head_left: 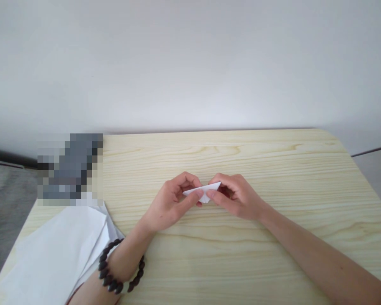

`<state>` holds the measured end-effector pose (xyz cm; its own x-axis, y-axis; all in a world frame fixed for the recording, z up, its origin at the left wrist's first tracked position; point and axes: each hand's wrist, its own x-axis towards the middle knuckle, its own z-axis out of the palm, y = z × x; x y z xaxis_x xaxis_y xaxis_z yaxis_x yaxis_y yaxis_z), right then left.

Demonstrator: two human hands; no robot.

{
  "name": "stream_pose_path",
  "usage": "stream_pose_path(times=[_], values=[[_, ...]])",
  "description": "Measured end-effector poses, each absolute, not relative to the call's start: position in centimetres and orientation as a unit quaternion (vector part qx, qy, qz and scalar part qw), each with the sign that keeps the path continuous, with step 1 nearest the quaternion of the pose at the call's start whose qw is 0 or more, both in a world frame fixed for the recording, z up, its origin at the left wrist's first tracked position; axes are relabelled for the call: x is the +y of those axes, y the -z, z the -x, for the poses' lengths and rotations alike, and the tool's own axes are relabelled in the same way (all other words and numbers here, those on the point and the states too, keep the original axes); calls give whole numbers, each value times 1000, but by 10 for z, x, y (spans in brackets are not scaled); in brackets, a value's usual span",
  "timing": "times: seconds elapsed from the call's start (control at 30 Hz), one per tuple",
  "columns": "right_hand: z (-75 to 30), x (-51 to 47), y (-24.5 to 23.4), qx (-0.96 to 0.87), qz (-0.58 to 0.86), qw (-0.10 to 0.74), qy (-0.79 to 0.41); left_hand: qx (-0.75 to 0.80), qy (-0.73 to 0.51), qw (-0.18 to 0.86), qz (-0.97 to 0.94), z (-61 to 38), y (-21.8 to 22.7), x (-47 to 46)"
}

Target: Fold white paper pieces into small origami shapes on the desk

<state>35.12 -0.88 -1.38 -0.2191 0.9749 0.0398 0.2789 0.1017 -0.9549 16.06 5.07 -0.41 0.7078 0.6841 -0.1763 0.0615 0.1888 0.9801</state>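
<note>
Between my two hands is a small piece of folded white paper [205,195], roughly a flat triangle with its long edge away from me. My left hand [174,201] pinches its left part, thumb on the near face and fingers behind. On the other side, my right hand [236,197] grips it the same way, with the right corner sticking up past the thumb. Both thumbs press close together near the middle. The fingers hide much of the paper's back.
A loose stack of white paper sheets [57,250] lies at the table's left, partly under my left forearm with its dark bead bracelet [106,277]. Behind it is a pixelated dark object [74,165]. The pale wooden table [165,152] meets a white wall [209,63].
</note>
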Motion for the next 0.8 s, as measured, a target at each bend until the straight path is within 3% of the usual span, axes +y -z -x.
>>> stream_pose_path(times=[0.8], values=[[-345, -4, 15, -642, 514, 377, -426, 310, -232, 664, -640, -163, 12, 50]])
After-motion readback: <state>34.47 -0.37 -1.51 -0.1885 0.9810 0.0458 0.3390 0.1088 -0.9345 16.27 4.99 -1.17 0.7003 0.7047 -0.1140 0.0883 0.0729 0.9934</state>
